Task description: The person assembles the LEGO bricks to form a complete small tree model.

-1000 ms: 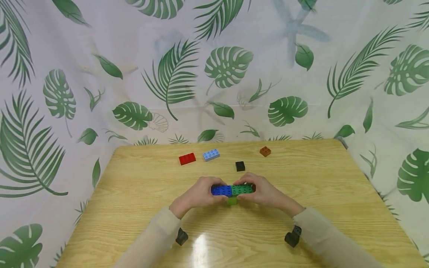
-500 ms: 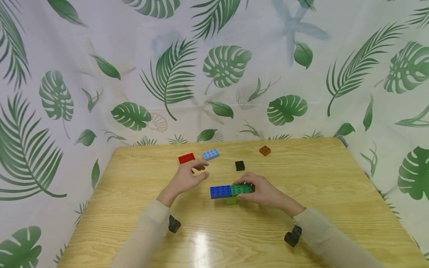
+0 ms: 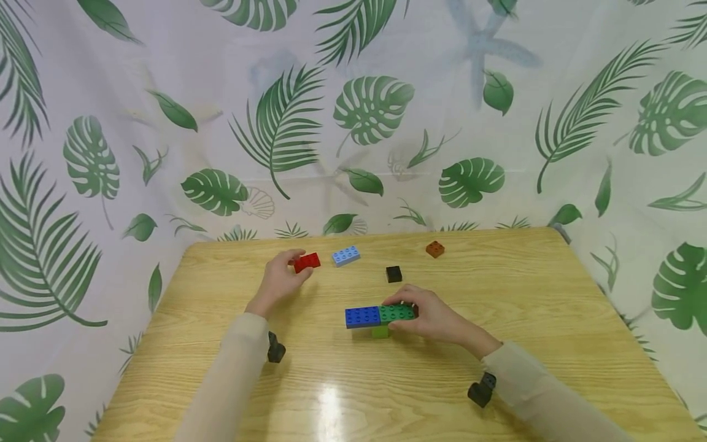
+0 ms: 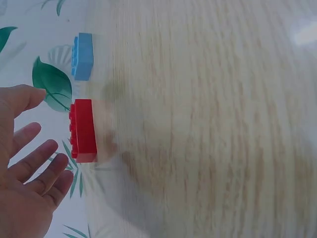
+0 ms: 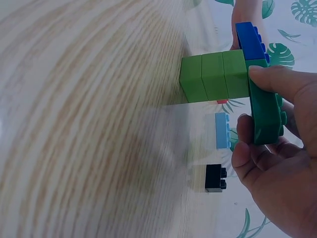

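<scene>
My left hand (image 3: 276,281) is at the red brick (image 3: 308,262) near the table's back edge, its thumb and fingers spread on either side. In the left wrist view a gap shows between that hand (image 4: 29,163) and the red brick (image 4: 86,131). My right hand (image 3: 433,316) holds the dark green brick (image 3: 393,314) between thumb and fingers. Beside it lies the blue brick (image 3: 361,317), end to end. Both sit on top of a column of light green bricks (image 5: 213,77) that stands on the table, the blue one jutting out to the left.
A light blue brick (image 3: 346,256) lies just right of the red one. Farther right are a small black brick (image 3: 394,274) and a small brown brick (image 3: 435,248). A leaf-patterned cloth (image 3: 309,209) hangs behind the wooden table (image 3: 497,276).
My left hand has let go of the blue brick and moved back and left to the red brick. The right hand has stayed on the dark green brick.
</scene>
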`<state>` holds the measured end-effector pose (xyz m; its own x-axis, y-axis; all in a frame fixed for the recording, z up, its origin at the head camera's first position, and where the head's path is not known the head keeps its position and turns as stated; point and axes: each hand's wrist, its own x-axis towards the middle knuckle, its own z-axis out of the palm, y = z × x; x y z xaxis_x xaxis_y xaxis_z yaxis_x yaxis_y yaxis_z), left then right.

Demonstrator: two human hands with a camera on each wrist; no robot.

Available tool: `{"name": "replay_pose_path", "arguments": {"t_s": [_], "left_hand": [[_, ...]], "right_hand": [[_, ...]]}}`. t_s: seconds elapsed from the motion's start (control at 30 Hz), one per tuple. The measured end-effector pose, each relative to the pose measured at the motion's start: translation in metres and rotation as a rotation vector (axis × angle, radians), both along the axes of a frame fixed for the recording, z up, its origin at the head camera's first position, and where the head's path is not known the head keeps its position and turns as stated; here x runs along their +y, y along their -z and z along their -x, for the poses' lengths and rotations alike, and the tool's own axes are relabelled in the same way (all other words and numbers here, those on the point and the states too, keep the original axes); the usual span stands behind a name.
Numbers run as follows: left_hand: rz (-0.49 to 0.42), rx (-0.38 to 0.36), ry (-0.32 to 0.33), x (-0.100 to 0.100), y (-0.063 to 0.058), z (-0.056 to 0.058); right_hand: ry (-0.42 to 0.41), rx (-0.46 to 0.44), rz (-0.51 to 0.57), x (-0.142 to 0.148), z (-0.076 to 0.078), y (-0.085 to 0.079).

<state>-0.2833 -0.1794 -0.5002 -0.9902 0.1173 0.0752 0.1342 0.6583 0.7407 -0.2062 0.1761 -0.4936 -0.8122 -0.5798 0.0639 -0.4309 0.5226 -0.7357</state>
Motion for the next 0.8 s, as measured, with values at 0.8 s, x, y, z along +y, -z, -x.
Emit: {"name": "replay_pose_path", "arguments": {"t_s": [0.8], "left_hand": [[0.120,0.014,0.000,0.001,0.020,0.020]], "right_hand": [[0.000,-0.016,0.000,0.000,-0.001,-0.002]]}}
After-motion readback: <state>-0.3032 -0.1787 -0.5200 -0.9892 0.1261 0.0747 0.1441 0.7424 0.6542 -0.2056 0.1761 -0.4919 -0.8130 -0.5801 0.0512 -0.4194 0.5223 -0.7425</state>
